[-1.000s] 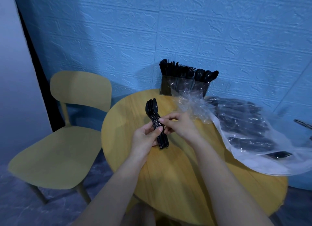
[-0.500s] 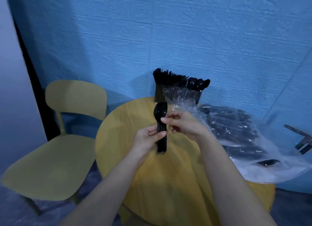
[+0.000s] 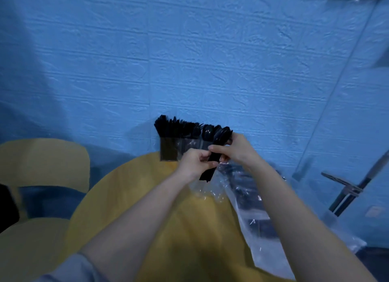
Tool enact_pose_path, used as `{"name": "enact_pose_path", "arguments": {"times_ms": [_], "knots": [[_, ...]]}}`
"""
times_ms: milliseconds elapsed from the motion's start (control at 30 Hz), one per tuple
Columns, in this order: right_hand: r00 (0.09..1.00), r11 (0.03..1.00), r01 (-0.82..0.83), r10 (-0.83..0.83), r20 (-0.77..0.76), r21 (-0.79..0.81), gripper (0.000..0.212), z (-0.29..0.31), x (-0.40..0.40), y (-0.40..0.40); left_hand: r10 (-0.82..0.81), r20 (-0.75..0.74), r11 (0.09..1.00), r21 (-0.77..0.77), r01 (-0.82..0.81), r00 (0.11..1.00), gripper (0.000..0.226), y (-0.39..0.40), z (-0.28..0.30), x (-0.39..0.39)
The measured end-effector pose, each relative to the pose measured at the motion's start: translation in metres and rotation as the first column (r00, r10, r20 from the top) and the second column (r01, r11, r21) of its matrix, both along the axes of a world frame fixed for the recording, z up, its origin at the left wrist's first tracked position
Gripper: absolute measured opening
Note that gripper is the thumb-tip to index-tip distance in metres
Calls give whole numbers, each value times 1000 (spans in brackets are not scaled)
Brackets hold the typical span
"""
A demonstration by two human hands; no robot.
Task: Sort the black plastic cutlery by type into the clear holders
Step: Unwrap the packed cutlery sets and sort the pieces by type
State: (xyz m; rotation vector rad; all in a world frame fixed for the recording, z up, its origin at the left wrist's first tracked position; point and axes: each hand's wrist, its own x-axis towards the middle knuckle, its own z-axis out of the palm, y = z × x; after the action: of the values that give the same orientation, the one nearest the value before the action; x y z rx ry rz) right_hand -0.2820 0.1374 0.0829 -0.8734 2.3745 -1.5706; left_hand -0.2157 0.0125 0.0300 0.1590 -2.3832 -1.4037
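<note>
Both hands grip one bundle of spoons [image 3: 217, 147]: the left hand [image 3: 194, 163] holds the handles, the right hand [image 3: 233, 149] pinches near the bowls, level with the right end of the holders [image 3: 181, 149]. Risk: the stacked spoons are likely slick, so a loose grip could fan or drop them, or they could enter the fork compartment. The round yellow desk [image 3: 130, 197] stands against a blue textured wall [image 3: 189, 60]; a clear bag [image 3: 252, 201] of cutlery lies right, a yellow chair [image 3: 42, 155] left.
</note>
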Motion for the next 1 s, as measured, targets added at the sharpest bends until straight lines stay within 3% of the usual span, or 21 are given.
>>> {"name": "enact_pose_path", "arguments": {"times_ms": [100,167,300,400,467,633,800,900,1000], "knots": [[998,998,56,-56,1,-30,20,2,-32,-1,-81,40,994,70,79,996,29,-11,8,-32],[993,990,117,-118,-6,-74,17,2,-53,-2,-54,30,992,115,50,998,35,-22,9,-52],[965,955,257,-262,-19,-148,21,3,-91,-10,164,-19,966,-200,-165,986,31,-46,-6,-84],[951,940,295,-306,-46,-171,25,6,-108,-23,127,-9,858,-501,-114,992,45,-52,-23,-103],[946,938,305,-319,-64,-164,26,3,-115,-33,143,-13,783,-610,-121,990,51,-53,-31,-111],[929,921,356,-368,-46,-160,33,-9,-128,-56,185,-42,704,-691,-162,982,51,-55,-40,-118],[921,919,369,-381,-76,-139,33,-15,-133,-66,179,-38,713,-683,-157,983,54,-57,-42,-120],[923,930,363,-367,-112,-56,30,-24,-130,-74,178,-35,713,-684,-153,983,53,-59,-43,-120],[914,932,353,-323,-247,88,37,-35,-128,-84,187,-22,716,-682,-151,982,51,-58,-43,-120]]}}
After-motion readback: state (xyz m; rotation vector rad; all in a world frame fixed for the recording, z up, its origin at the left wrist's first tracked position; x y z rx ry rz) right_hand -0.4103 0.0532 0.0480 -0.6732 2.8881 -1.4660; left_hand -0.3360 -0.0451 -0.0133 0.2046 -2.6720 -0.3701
